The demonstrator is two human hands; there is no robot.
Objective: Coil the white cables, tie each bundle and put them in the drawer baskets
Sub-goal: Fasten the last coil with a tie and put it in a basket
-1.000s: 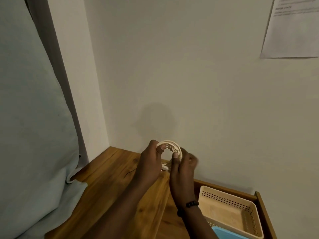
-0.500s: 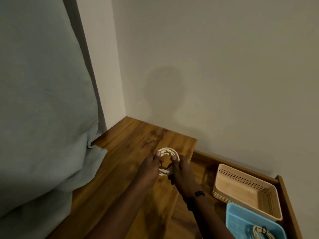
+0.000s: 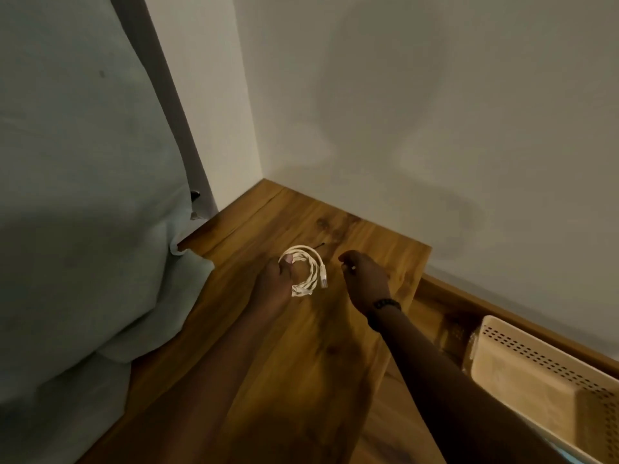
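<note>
Cable (image 3: 306, 269), white, wound into a small round coil of several loops, plastic-jacketed and slightly glossy; one end with a clear blocky connector hangs at the coil's right side, a second connector shows at the lower left near the palm. Coil held above the wooden top, apart from the baskets

Left hand (image 3: 274, 286): thumb on top of the coil's left edge, fingers curled under it, pinching the loops together. Coil stands roughly upright in that grip, ring shape open toward the camera

Right hand (image 3: 363, 279): just right of the coil, not touching it. Fingers loosely curled, thumb and forefinger drawn close; a tiny pale speck sits at the fingertips, too small to name. Whether anything is pinched there cannot be told. Dark beaded wristband (image 3: 387, 303) on that wrist

Wooden top (image 3: 301, 346): warm brown planks, smooth, strong grain and a few dark knots, square corner at the far right edge. A thin dark wiry bit (image 3: 320, 244) lies on the wood just beyond the coil; what it is, unclear

Drawer (image 3: 445, 296): lower level at right, same brown wood, raised rim along the wall. Inside it a beige basket (image 3: 536, 373), rectangular, hard plastic, rows of small slots punched through its walls, rounded rim. Basket sits well to the right of both hands

Pale grey-green fabric (image 3: 83, 195), soft and matte, bulges along the left and drapes onto the wood's edge. Walls (image 3: 469, 128) plain, off-white, flat finish, with soft shadows
</note>
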